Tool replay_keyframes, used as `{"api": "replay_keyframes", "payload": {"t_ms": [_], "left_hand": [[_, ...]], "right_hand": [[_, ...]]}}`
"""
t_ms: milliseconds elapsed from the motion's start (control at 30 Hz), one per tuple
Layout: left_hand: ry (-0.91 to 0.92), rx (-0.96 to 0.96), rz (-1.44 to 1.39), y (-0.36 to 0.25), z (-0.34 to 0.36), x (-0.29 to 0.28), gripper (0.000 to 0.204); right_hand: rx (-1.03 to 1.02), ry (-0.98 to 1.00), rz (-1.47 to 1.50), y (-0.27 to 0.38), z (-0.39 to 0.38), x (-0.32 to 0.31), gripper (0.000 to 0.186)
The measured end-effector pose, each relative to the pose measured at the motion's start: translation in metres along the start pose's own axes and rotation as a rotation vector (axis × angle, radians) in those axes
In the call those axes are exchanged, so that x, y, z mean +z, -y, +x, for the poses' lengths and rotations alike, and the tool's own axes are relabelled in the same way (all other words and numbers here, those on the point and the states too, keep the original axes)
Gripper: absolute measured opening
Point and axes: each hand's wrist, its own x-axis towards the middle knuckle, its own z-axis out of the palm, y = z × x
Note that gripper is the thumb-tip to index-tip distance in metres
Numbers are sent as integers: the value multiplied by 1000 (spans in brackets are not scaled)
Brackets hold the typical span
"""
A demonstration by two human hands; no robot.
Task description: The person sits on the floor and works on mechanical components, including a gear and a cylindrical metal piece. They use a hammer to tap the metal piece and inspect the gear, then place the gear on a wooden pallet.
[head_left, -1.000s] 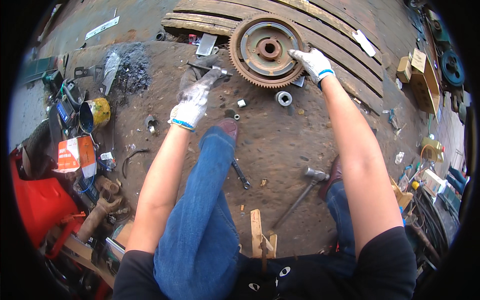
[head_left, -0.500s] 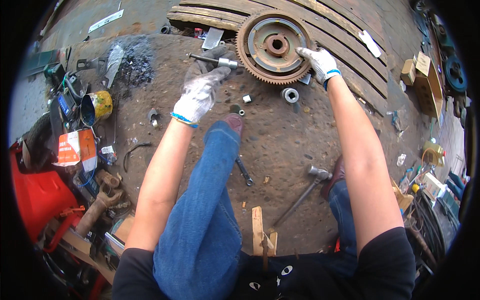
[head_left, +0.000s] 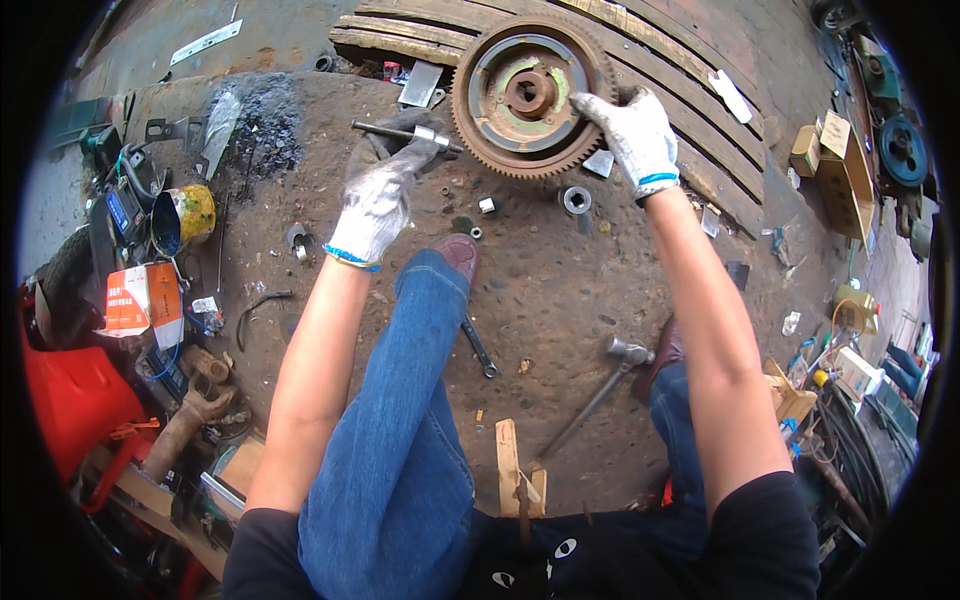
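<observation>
While the large rust-brown toothed gear wheel [head_left: 541,93] sits in front of the slatted wooden pallet [head_left: 690,110], overlapping its near edge in view, the right hand [head_left: 632,128], in a white knit glove with a blue cuff, is closed on its right rim. The thumb lies across the face; the other fingers curl at the edge, their tips hidden. The left hand [head_left: 382,178], in a soiled matching glove, is curled around a dark metal rod with a silver cylindrical head [head_left: 427,136], the head close to the gear's left teeth.

Just below the gear, a hollow silver metal cylinder [head_left: 576,201] stands on the stained brown ground [head_left: 560,290], with a small pale metal block [head_left: 487,205] to its left. Nearer the person lie a dark steel wrench [head_left: 480,349] and a long-handled metal hammer [head_left: 590,404].

Among the clutter on the left, a yellow, paint-smeared round bucket [head_left: 197,213] lies tipped, its mouth showing a dark bluish inside; its contents cannot be made out. Below it is an orange-and-white carton [head_left: 150,299]. Far right, a brown cardboard box [head_left: 848,193] stands beside the pallet, its contents unclear, and below it sits a yellowish plastic jug [head_left: 854,309].
</observation>
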Motion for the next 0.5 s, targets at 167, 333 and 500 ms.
{"api": "replay_keyframes", "payload": {"t_ms": [167, 333, 500], "left_hand": [[-52, 191, -31, -13, -9, -1, 34], [-120, 344, -96, -41, -22, -7, 34], [-164, 386, -128, -58, -28, -12, 36]], "right_hand": [[-313, -164, -215, 53, -31, 21, 76], [-574, -308, -190, 97, -51, 46, 61], [-616, -216, -183, 129, -76, 73, 55]]}}
